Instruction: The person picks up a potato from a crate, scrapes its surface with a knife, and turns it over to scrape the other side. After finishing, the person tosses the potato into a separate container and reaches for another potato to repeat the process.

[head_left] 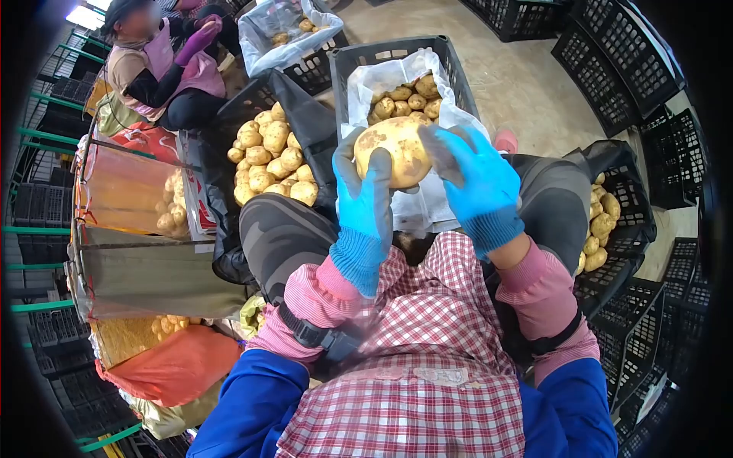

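A large pale-yellow potato (pixel 393 150) with brownish patches is held up between my hands. My left hand (pixel 368 183), in a blue glove with a grey palm, wraps round its left and lower side. The gloved fingers of my right hand (pixel 469 172) press against its right edge. Below and beyond the potato stands a black crate (pixel 397 49) lined with white paper, holding several potatoes (pixel 412 98). To the left, a crate with a black liner (pixel 305 114) holds more potatoes (pixel 267 153).
At the right is another black-lined crate (pixel 634 183) of potatoes. A crate with a pale liner (pixel 263 30) stands at the top. A co-worker (pixel 164 69) sits at the upper left. Stacked black crates (pixel 611 69) line the right side; sacks (pixel 172 366) lie lower left.
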{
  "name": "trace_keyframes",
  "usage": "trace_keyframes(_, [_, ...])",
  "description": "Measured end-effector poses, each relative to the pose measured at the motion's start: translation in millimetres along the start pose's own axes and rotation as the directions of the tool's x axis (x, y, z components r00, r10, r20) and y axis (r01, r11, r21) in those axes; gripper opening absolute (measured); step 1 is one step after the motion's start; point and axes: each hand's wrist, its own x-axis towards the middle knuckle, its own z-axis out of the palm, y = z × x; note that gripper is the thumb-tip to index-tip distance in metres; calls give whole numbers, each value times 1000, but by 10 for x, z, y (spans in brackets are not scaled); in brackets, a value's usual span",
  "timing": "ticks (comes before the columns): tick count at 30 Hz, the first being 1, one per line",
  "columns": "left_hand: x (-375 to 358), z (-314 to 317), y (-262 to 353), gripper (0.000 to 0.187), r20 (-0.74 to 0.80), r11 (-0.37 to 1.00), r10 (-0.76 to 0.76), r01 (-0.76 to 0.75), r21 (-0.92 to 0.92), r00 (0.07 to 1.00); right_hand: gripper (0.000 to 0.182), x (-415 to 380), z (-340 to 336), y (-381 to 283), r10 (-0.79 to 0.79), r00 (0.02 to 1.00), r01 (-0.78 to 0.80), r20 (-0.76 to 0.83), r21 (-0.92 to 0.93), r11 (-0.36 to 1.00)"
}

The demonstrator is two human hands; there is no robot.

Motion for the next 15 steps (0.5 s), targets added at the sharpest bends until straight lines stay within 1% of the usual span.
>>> trace_keyframes(1, [0,-6,-41,64,-18,1000,8,-8,12,1000,50,9,15,15,23,999,-20,39,-69,997])
trace_keyframes(2, [-6,1,-65,63,-28,999,38,-37,37,999,51,-3,53,54,-22,1000,20,-11,-126,992])
trace_keyframes(4, [-22,21,-95,63,-48,992,99,-95,84,994,50,-12,61,54,11,1000,-10,8,-195,981])
trace_keyframes(5, [-19,29,-112,62,-62,993,103,-98,71,993,49,-14,69,41,27,999,-22,18,-230,973])
trace_keyframes(7, [3,40,-132,62,-92,993,114,-110,48,989,47,-69,146,-14,-15,999,25,40,-248,969])
trace_keyframes(8, [4,41,-121,61,-101,997,76,-73,32,992,46,-87,176,-25,-37,998,49,50,-255,966])
trace_keyframes(10, [-22,28,-74,60,-120,1000,-3,3,3,993,49,-53,189,40,-62,998,62,4,-133,989])
trace_keyframes(11, [-38,42,-42,60,-92,1000,-9,7,-27,996,51,-45,190,70,-73,997,71,-19,-70,995])
trace_keyframes(13, [-66,79,18,61,-39,996,-19,16,-90,999,53,-49,148,80,-75,996,69,-42,-116,991])
trace_keyframes(14, [-64,56,-24,61,-72,999,-1,-3,-48,997,55,-48,132,80,-76,996,68,-54,-139,988])
trace_keyframes(15, [-51,26,-87,62,-101,1000,20,-21,-6,995,50,-67,145,47,-84,996,80,-14,-181,980])
